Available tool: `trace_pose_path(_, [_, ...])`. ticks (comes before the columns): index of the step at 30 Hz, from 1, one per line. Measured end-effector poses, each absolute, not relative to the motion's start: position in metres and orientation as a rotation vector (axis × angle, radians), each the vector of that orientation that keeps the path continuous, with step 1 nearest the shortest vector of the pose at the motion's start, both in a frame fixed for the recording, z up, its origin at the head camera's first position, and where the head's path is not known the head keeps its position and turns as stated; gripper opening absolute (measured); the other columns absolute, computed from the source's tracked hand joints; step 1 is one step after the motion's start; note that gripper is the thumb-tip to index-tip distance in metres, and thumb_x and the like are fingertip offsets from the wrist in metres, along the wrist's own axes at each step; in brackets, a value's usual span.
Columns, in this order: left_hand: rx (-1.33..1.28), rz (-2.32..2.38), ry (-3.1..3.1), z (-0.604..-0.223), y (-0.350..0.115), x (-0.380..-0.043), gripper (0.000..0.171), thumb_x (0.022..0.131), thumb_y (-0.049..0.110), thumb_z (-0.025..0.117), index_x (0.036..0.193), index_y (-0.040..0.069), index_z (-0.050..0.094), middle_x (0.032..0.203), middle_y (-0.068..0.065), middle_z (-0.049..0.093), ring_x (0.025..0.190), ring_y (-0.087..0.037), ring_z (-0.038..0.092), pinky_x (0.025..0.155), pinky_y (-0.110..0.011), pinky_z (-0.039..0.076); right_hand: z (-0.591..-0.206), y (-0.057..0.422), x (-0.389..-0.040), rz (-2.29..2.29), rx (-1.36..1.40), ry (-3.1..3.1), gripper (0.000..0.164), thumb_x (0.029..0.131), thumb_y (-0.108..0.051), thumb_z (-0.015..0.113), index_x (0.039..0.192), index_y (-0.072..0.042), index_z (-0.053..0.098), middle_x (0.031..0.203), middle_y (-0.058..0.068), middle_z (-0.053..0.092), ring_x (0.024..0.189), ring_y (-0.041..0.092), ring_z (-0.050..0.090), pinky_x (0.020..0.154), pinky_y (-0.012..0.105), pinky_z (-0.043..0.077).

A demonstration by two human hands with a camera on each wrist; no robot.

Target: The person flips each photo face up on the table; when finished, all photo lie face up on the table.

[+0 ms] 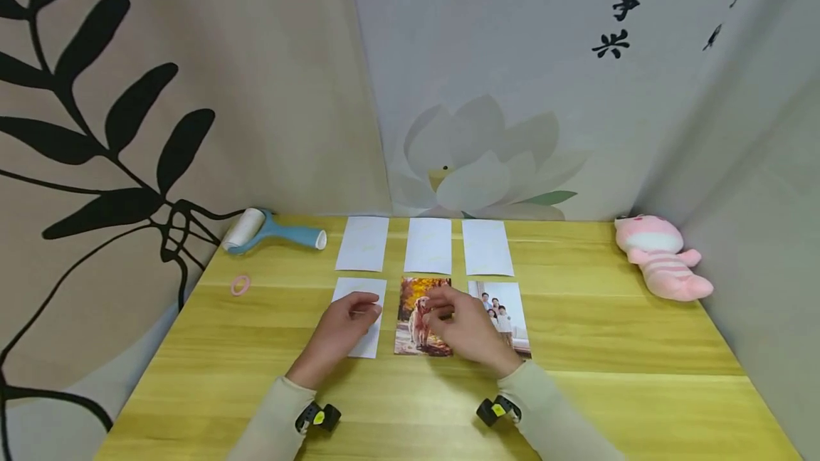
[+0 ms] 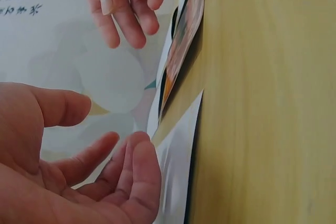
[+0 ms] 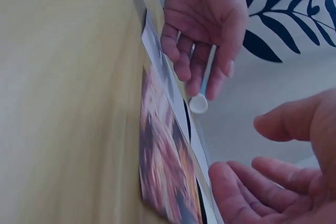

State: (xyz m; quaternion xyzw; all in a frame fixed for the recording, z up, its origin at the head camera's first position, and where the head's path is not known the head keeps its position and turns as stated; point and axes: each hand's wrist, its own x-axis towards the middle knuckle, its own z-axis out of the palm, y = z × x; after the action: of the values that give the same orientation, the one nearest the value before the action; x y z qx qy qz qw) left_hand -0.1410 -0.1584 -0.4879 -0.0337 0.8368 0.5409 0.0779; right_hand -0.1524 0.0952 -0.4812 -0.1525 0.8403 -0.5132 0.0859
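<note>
At the centre of the head view, a printed photo of a dog [image 1: 418, 324] lies face up on the wooden bench [image 1: 608, 347], its long axis running nearly straight up and down the frame. It sits between the two hands, and the right hand [image 1: 470, 326] is nearer: its fingertips overlap the photo's right part, so the picture lies just to the left of that grip. The left hand [image 1: 339, 326] is over a blank white card [image 1: 370, 342] to the left, with a strip of bare wood between card and dog photo.

Both grips are empty; in the wrist views each thumb stands apart from its loosely bent fingers. Whether either hand touches the paper below, I cannot tell.

Right of the dog photo is a family photo [image 1: 512, 324], partly under the right hand. Three white cards [image 1: 428, 255] form a row above, with a blue-handled lint roller [image 1: 288, 233] to their left and a pink plush toy [image 1: 663, 258] at the far right.
</note>
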Motion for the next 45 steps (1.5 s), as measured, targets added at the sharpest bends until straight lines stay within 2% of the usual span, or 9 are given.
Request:
trace_pose_path(11, [-0.179,1.552,2.635,-0.478,-0.193,-0.145,0.04,0.106,0.027,0.065,0.137,0.003,0.066,0.129,-0.014,0.071,0.12,-0.028,0.065,0.099,-0.037,0.052,-0.481,0.051,-0.158,-1.568,-0.583,2.415,0.045,0.101,-0.015,0.07,0.141,0.002,0.061,0.135,0.019,0.069,0.118,0.032,0.07,0.102,0.047,0.058])
trace_pose_path(20, [-0.24,1.546,2.645,-0.482,-0.208,-0.149,0.049,0.107,0.027,0.064,0.147,0.0,0.058,0.141,-0.021,0.064,0.129,-0.033,0.06,0.106,-0.046,0.049,-0.487,0.028,-0.158,-1.525,-0.517,2.388,0.05,0.101,-0.026,0.071,0.144,-0.003,0.06,0.14,0.018,0.066,0.128,0.033,0.067,0.108,0.048,0.055])
trace_pose_path(28, [-0.235,1.556,2.576,-0.483,-0.21,-0.15,0.053,0.107,0.026,0.063,0.15,-0.003,0.053,0.147,-0.024,0.06,0.136,-0.036,0.056,0.111,-0.049,0.047,-0.487,0.018,-0.154,-1.48,-0.517,2.433,0.051,0.097,-0.027,0.075,0.14,-0.003,0.063,0.138,0.019,0.069,0.124,0.034,0.069,0.104,0.048,0.057])
trace_pose_path(32, [-0.213,1.549,2.563,-0.484,-0.212,-0.151,0.055,0.107,0.028,0.063,0.15,-0.004,0.052,0.149,-0.025,0.059,0.139,-0.038,0.055,0.114,-0.052,0.046,-0.485,0.013,-0.152,-1.423,-0.539,2.466,0.052,0.095,-0.027,0.078,0.14,-0.004,0.064,0.137,0.015,0.07,0.123,0.032,0.069,0.103,0.046,0.057])
trace_pose_path(39, [-0.243,1.525,2.54,-0.488,-0.215,-0.146,0.052,0.107,0.029,0.063,0.148,-0.002,0.055,0.144,-0.024,0.062,0.134,-0.037,0.059,0.111,-0.051,0.049,-0.49,0.007,-0.146,-1.248,-0.587,2.569,0.059,0.089,-0.031,0.085,0.14,-0.008,0.065,0.126,0.01,0.073,0.107,0.022,0.069,0.09,0.033,0.056])
trace_pose_path(42, [-0.233,1.533,2.529,-0.489,-0.216,-0.143,0.051,0.107,0.03,0.063,0.147,-0.002,0.056,0.142,-0.023,0.064,0.133,-0.035,0.06,0.109,-0.048,0.051,-0.493,0.003,-0.143,-1.125,-0.622,2.627,0.07,0.084,-0.034,0.09,0.143,-0.008,0.062,0.134,0.011,0.07,0.117,0.025,0.067,0.099,0.037,0.056])
trace_pose_path(45, [-0.234,1.554,2.524,-0.489,-0.218,-0.142,0.05,0.108,0.029,0.062,0.147,-0.001,0.057,0.141,-0.023,0.064,0.131,-0.034,0.061,0.105,-0.043,0.052,-0.495,-0.002,-0.14,-0.994,-0.662,2.678,0.082,0.08,-0.036,0.093,0.149,-0.007,0.057,0.152,0.014,0.059,0.138,0.031,0.057,0.115,0.046,0.049])
